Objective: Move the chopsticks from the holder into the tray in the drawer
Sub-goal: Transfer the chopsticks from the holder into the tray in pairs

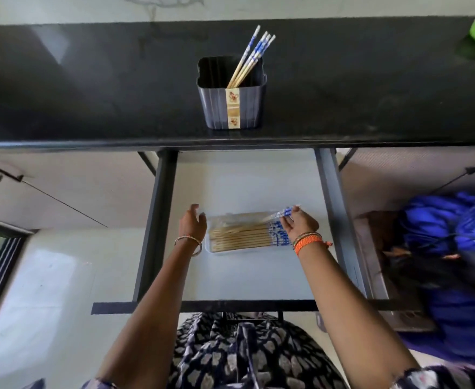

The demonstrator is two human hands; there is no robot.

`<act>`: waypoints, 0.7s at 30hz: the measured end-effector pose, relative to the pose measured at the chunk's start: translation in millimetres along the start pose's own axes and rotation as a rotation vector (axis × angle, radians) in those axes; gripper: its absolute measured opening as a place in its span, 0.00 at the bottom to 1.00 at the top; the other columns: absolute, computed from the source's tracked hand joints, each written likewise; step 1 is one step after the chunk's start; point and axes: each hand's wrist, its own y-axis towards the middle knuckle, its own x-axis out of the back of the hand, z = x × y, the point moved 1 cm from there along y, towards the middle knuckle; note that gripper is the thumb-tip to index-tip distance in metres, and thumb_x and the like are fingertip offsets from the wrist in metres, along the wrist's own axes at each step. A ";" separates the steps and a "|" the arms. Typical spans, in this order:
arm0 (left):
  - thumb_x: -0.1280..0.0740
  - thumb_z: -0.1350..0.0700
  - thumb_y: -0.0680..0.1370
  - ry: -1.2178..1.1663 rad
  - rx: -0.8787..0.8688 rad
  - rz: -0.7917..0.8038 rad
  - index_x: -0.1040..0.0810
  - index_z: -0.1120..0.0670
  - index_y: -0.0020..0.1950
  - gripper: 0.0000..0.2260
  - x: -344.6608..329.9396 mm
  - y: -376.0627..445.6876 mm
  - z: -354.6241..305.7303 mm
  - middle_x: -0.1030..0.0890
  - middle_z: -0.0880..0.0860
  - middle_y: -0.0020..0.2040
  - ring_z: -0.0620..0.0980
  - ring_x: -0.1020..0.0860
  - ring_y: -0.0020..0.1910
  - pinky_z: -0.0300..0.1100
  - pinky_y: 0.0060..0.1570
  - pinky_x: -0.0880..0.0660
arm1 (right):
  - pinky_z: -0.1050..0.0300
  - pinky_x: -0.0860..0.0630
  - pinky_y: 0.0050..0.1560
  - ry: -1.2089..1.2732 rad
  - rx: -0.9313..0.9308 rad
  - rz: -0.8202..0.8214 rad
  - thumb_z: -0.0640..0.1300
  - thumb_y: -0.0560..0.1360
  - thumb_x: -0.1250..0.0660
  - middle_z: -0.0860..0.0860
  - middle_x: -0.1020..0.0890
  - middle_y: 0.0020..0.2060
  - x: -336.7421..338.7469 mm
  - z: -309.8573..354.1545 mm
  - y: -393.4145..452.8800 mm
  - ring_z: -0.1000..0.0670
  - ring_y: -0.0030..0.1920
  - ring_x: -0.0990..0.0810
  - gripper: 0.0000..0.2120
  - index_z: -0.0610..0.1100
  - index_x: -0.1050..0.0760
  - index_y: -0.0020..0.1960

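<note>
From the head camera, my right hand pinches a few chopsticks by their blue ends, their long axis running left-right over the tray in the drawer, tips angled down toward the laid bundle. My left hand is open beside the tray's left end. The holder, with four more, stands ahead on the counter, about equally near either hand.

Single head-worn wide-angle view, aimed forward and steeply down over the open drawer and counter, close above both forearms.
</note>
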 end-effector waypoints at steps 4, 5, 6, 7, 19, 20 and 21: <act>0.40 0.61 0.78 0.035 0.048 0.068 0.32 0.60 0.67 0.17 -3.9 0.9 16.9 0.24 0.64 0.63 0.61 0.26 0.63 0.49 0.63 0.31 | 0.51 0.20 0.52 -0.031 0.006 -0.056 0.32 0.77 0.38 0.37 0.21 0.50 -2.5 -15.6 5.8 0.45 0.45 0.21 0.05 0.32 0.25 0.44; 0.40 0.62 0.78 0.038 0.049 0.078 0.32 0.60 0.67 0.17 -3.9 1.6 19.6 0.23 0.64 0.62 0.61 0.26 0.62 0.49 0.64 0.31 | 0.51 0.21 0.53 -0.031 0.006 -0.079 0.32 0.77 0.38 0.35 0.22 0.56 -3.7 -17.6 4.8 0.42 0.51 0.21 0.05 0.31 0.25 0.48; 0.40 0.62 0.78 0.038 0.050 0.087 0.32 0.60 0.67 0.17 -4.3 2.0 21.3 0.23 0.64 0.62 0.61 0.26 0.63 0.49 0.64 0.31 | 0.50 0.21 0.55 -0.034 0.002 -0.100 0.32 0.77 0.39 0.34 0.23 0.58 -4.4 -18.8 4.1 0.40 0.55 0.21 0.08 0.29 0.26 0.54; 0.40 0.62 0.77 0.031 0.050 0.097 0.31 0.60 0.67 0.17 -4.9 2.3 22.5 0.24 0.64 0.63 0.61 0.26 0.63 0.50 0.65 0.31 | 0.49 0.22 0.57 -0.044 0.001 -0.118 0.31 0.77 0.41 0.34 0.22 0.56 -4.5 -20.1 4.9 0.40 0.54 0.20 0.13 0.29 0.28 0.61; 0.39 0.65 0.76 0.009 -0.008 0.090 0.30 0.60 0.65 0.18 -6.3 9.7 23.2 0.25 0.62 0.64 0.59 0.25 0.62 0.47 0.64 0.30 | 0.62 0.36 0.33 -0.510 -0.014 0.051 0.34 0.80 0.51 0.49 0.37 0.33 -10.4 -18.0 3.1 0.53 0.31 0.37 0.06 0.42 0.39 0.54; 0.39 0.66 0.75 0.021 -0.044 0.069 0.30 0.60 0.65 0.18 -4.7 10.5 18.5 0.25 0.62 0.64 0.60 0.26 0.62 0.48 0.64 0.30 | 0.60 0.35 0.34 -0.471 -0.027 0.023 0.32 0.79 0.51 0.47 0.36 0.33 -11.7 -17.1 2.6 0.51 0.30 0.37 0.08 0.41 0.37 0.53; 0.39 0.66 0.75 0.021 -0.087 0.036 0.29 0.60 0.64 0.18 -1.9 11.3 12.1 0.25 0.62 0.63 0.60 0.26 0.62 0.49 0.64 0.30 | 0.60 0.34 0.35 -0.419 -0.056 -0.004 0.31 0.77 0.50 0.46 0.35 0.34 -14.4 -16.0 0.0 0.50 0.30 0.37 0.09 0.40 0.34 0.50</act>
